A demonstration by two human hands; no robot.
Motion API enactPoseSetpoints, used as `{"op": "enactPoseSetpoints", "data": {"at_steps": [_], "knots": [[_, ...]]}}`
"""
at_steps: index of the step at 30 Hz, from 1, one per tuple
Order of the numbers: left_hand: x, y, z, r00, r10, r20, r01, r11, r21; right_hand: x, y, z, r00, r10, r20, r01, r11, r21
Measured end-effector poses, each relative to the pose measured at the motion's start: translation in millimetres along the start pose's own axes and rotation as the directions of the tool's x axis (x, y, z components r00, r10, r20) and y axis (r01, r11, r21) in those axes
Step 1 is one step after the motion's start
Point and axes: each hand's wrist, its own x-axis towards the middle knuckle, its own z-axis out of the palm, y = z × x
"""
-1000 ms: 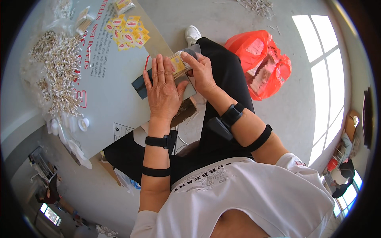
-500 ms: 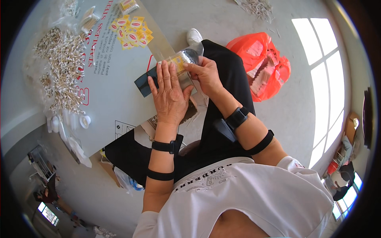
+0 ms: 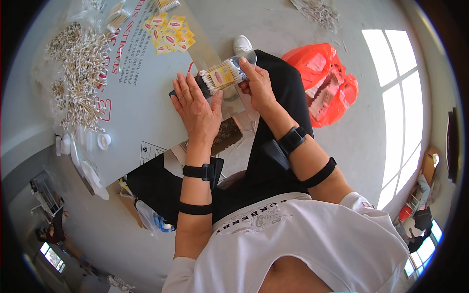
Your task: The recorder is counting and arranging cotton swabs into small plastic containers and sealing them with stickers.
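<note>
A clear plastic bag of cotton swabs (image 3: 222, 74) with a yellow label card inside lies across the table's right edge. Pinched between thumb and fingers, its far right end is in my right hand (image 3: 258, 87). My left hand (image 3: 196, 110) lies with fingers stretched flat over a dark, flat strip (image 3: 205, 87) beside the bag's left end. Most of that strip is hidden under the fingers. Farther up the table is a loose pile of yellow label cards (image 3: 172, 35), and a big heap of loose cotton swabs (image 3: 80, 73) covers the left side.
Below the table edge, near my knees, stands an open cardboard box (image 3: 228, 136). A red plastic bag (image 3: 320, 80) with pink packs sits on the floor at right. White rolls (image 3: 103, 141) rest at the table's near left. More swabs lie on the far floor (image 3: 317, 10).
My left hand has slid left off the bag, so the label and swabs now show. My right hand still grips the bag's end, with its thumb raised higher.
</note>
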Motion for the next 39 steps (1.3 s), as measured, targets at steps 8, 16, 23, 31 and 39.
{"op": "enactPoseSetpoints", "data": {"at_steps": [8,16,23,31,39], "knots": [[1.6,3.0,5.2,0.997,-0.006,0.072,-0.008,0.981,0.196,17.3,2.5,9.2,0.998,-0.037,0.06,0.041,0.997,-0.068],[4.5,6.1,5.1,0.995,0.004,0.099,-0.022,0.984,0.179,22.8,14.6,12.9,0.988,-0.148,0.038,0.151,0.986,-0.073],[-0.6,0.2,5.4,0.997,0.074,0.02,-0.075,0.996,0.057,16.7,11.0,16.3,0.972,-0.231,0.051,0.234,0.97,-0.071],[-12.0,3.9,6.0,1.0,0.008,-0.022,-0.007,0.998,0.057,21.6,12.2,7.6,0.978,-0.203,0.043,0.206,0.975,-0.078],[-20.8,3.0,1.8,0.998,0.024,0.062,-0.029,0.997,0.076,17.5,14.0,12.4,0.956,-0.27,0.112,0.285,0.947,-0.147]]}}
